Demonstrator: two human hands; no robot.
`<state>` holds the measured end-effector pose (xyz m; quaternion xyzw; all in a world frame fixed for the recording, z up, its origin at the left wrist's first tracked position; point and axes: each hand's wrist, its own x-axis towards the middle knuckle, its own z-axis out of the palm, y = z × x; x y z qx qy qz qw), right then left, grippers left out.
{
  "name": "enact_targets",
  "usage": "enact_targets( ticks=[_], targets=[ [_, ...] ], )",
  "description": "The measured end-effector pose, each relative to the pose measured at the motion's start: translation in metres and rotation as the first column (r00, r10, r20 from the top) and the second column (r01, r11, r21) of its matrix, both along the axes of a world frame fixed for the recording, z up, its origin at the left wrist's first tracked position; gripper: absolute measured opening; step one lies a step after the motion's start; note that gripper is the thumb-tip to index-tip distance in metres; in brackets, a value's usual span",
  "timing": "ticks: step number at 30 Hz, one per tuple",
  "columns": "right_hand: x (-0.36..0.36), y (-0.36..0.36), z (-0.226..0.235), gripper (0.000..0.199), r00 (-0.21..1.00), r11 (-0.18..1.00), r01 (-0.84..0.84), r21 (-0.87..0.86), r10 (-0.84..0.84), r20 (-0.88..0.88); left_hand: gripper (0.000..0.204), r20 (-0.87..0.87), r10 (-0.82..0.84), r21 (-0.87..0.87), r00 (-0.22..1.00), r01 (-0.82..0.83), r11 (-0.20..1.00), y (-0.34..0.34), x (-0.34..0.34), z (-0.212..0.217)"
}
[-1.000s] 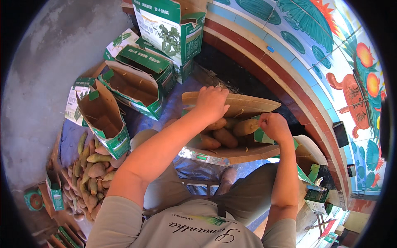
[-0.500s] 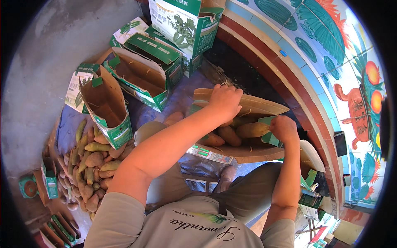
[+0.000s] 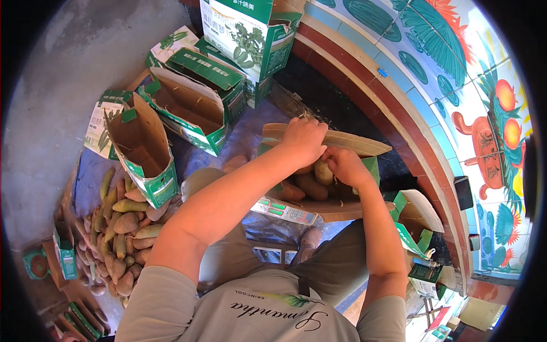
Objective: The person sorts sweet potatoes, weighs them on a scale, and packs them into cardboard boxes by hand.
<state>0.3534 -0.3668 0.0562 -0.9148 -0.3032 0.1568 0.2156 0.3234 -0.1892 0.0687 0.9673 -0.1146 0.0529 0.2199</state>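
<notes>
An open cardboard box (image 3: 347,213) stands in front of me with its flaps up, and several sweet potatoes (image 3: 310,187) lie inside. My left hand (image 3: 305,139) is closed over the top edge of its far flap. Inside the opening, my right hand (image 3: 346,165) is closed at the upper end of a pale yellowish root vegetable (image 3: 323,172), which stands fairly upright. The fingertips of that hand are partly hidden. A scale's panel (image 3: 285,211) with green displays shows at the box's near side, below my left forearm.
Left of my legs lies a heap of reddish and greenish roots (image 3: 122,228). Open green-and-white boxes (image 3: 142,148) (image 3: 188,108) stand beyond it, with a taller box (image 3: 242,37) behind. Another open box (image 3: 419,219) sits right, near a painted tile wall (image 3: 450,62).
My right hand has moved left from the box's right side into the opening. The pale root has swung from lying lengthwise to nearly upright. My left hand keeps its grip on the flap.
</notes>
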Motion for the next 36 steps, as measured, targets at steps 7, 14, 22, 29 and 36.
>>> enact_targets(
  ticks=[7,14,22,29,36],
  targets=[
    [-0.001,0.016,-0.006,0.017,0.997,0.981,-0.072,-0.182,0.076,0.012,0.042,0.012,-0.004,0.014,1.0,0.004,1.0,0.002,-0.002,-0.001],
    [0.007,0.02,-0.026,0.018,0.994,0.871,-0.049,-0.49,0.088,0.058,0.042,0.022,-0.027,0.013,0.999,0.026,1.0,0.004,-0.003,-0.001],
    [0.008,0.001,-0.037,0.019,0.976,0.824,-0.205,-0.528,0.213,-0.046,0.042,0.013,-0.028,0.011,1.0,0.028,1.0,0.007,-0.001,-0.004],
    [0.012,-0.012,-0.035,0.018,0.993,0.929,-0.114,-0.353,0.092,-0.078,0.042,0.023,-0.027,0.021,0.999,0.027,0.999,0.005,-0.002,-0.002],
    [0.017,-0.015,-0.026,0.013,0.971,0.999,0.011,-0.04,-0.021,-0.238,0.041,0.053,-0.039,0.01,0.998,0.038,0.999,0.006,-0.002,-0.005]
  ],
)
